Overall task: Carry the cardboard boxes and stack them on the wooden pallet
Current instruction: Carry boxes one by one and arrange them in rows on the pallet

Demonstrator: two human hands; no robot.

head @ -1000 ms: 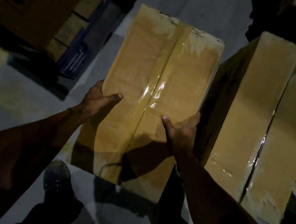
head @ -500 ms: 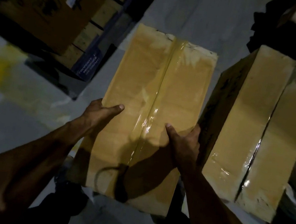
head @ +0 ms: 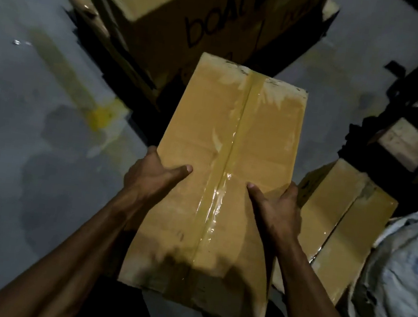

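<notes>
I hold the taped box (head: 224, 176) up in front of me, off the floor (head: 19, 133). My left hand (head: 151, 177) clamps its left edge, thumb flat on top, fingers wrapped down the side. My right hand (head: 279, 207) grips the right edge likewise. A printed big box (head: 195, 10) stands just beyond it, and a second box (head: 339, 228) sits low on my right beside a pale sack (head: 399, 276).

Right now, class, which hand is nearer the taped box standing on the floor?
Right. The right hand grips the carried box's edge beside the floor box; the left hand grips the far edge.
</notes>
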